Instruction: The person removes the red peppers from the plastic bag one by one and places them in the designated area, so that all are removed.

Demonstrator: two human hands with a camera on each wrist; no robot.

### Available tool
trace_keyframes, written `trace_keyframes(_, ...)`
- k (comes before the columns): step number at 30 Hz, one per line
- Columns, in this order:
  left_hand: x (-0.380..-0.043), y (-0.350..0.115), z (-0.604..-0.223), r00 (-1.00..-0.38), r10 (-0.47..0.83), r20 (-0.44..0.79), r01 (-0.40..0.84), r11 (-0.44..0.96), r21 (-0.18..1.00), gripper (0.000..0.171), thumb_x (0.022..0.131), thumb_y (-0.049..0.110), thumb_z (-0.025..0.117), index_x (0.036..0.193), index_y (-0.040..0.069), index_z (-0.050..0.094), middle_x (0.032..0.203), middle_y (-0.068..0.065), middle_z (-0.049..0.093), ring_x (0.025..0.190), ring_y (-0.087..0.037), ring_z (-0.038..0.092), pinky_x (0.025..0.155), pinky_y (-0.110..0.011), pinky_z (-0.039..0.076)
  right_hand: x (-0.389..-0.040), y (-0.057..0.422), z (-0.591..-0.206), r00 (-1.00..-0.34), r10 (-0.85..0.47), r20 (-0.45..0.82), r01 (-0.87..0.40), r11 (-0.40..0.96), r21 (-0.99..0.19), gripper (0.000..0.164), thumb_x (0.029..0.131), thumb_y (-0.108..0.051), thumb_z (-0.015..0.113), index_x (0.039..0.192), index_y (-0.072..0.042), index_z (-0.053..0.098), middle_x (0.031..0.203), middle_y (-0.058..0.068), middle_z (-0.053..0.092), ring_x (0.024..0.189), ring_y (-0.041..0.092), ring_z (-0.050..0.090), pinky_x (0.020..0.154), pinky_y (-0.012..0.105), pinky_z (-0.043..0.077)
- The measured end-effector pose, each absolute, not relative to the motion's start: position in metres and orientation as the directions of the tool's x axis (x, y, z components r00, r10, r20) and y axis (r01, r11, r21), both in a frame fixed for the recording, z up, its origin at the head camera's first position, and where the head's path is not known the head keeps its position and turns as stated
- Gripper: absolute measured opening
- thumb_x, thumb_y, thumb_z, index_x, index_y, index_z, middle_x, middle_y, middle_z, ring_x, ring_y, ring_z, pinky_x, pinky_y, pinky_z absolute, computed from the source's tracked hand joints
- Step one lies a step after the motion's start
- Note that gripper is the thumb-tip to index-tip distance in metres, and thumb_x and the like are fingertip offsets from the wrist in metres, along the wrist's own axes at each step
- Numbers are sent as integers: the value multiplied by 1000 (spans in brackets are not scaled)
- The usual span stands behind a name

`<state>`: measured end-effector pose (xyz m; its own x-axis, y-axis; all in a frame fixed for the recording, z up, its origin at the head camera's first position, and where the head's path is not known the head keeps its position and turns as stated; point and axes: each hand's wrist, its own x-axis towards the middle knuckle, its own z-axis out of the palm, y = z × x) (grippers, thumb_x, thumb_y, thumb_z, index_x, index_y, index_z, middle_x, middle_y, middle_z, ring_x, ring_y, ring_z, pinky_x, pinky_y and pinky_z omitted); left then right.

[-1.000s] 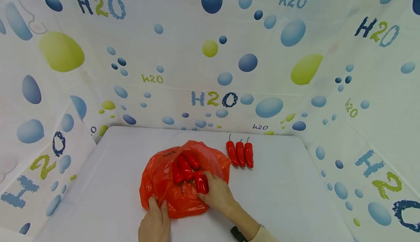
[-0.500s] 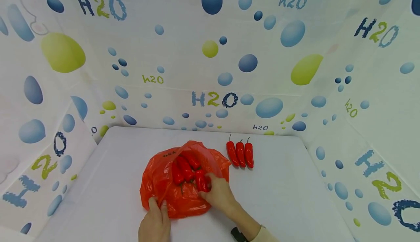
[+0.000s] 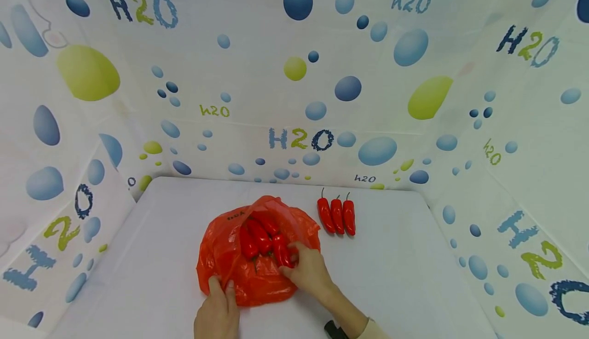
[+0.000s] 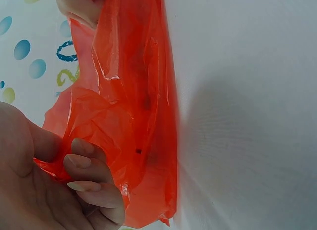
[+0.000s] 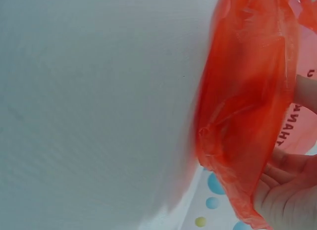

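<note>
An orange-red plastic bag (image 3: 216, 247) lies on the table with its mouth spread open toward me. Inside it are several shiny red chili peppers (image 3: 258, 236). My left hand (image 3: 218, 308) pinches the bag's near left edge; in the left wrist view the film runs between thumb and curled fingers. At the right side of the mouth, my right hand (image 3: 310, 272) has its thumb and fingers at the rightmost red chili pepper (image 3: 280, 249), pinching its lower end. The right wrist view shows the bag film (image 5: 247, 101) in front of the fingers, hiding the pepper.
Three red chili peppers (image 3: 337, 215) lie side by side in a row behind and right of the bag. The white table (image 3: 391, 277) backs onto a patterned sheet (image 3: 294, 109) with sheet sides. A dark object (image 3: 335, 330) shows beside the right wrist.
The pepper at my right hand has tilted and shifted slightly, now lying against the other peppers. The right hand has moved slightly right. The left hand stays on the bag's edge.
</note>
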<state>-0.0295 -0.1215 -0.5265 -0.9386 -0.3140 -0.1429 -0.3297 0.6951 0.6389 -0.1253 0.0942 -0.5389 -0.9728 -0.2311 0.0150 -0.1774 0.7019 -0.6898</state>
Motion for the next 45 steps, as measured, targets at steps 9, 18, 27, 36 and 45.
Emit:
trace_keyframes(9, -30, -120, -524, -938, -312, -154, -335, 693, 639, 34, 111, 25, 47, 124, -5, 38, 64, -6, 46, 54, -23, 50, 54, -35, 40, -121, 92, -530, -975, -223, 4, -161, 689, -707, 54, 85, -30, 88, 129, -9, 64, 91, -3, 72, 64, 4, 59, 60, 22, 52)
trace_keyframes(18, -29, -121, -526, -946, -311, -96, -297, 703, 646, 32, 111, 25, 46, 121, -4, 39, 62, -7, 49, 52, -25, 54, 52, -38, 40, -115, 91, -520, -964, -267, -5, -174, 645, -744, 53, 86, -30, 88, 128, -10, 64, 93, -3, 72, 69, 3, 62, 64, 22, 54)
trace_keyframes(27, -29, -121, -526, -946, -310, -99, -299, 708, 639, 32, 111, 26, 46, 119, -4, 39, 62, -6, 47, 51, -24, 52, 52, -36, 39, -114, 89, -523, -950, -308, -40, -174, 635, -752, 55, 86, -31, 88, 130, -9, 64, 91, -7, 69, 67, 3, 59, 61, 21, 53)
trace_keyframes(36, -29, -121, -529, -946, -316, -66, -281, 707, 649, 30, 110, 25, 47, 118, -3, 40, 62, -7, 48, 51, -26, 52, 51, -38, 38, -113, 88, -519, -947, -320, -4, -205, 616, -761, 54, 86, -31, 87, 130, -9, 65, 92, -9, 70, 73, 3, 61, 64, 21, 54)
trace_keyframes(45, -29, -121, -529, -946, -308, -105, -301, 705, 643, 31, 111, 26, 46, 118, -3, 39, 63, -6, 46, 52, -24, 50, 52, -36, 38, -111, 92, -503, -964, -263, 34, -194, 616, -763, 51, 86, -35, 87, 129, -17, 65, 104, -9, 71, 81, 8, 65, 71, 22, 54)
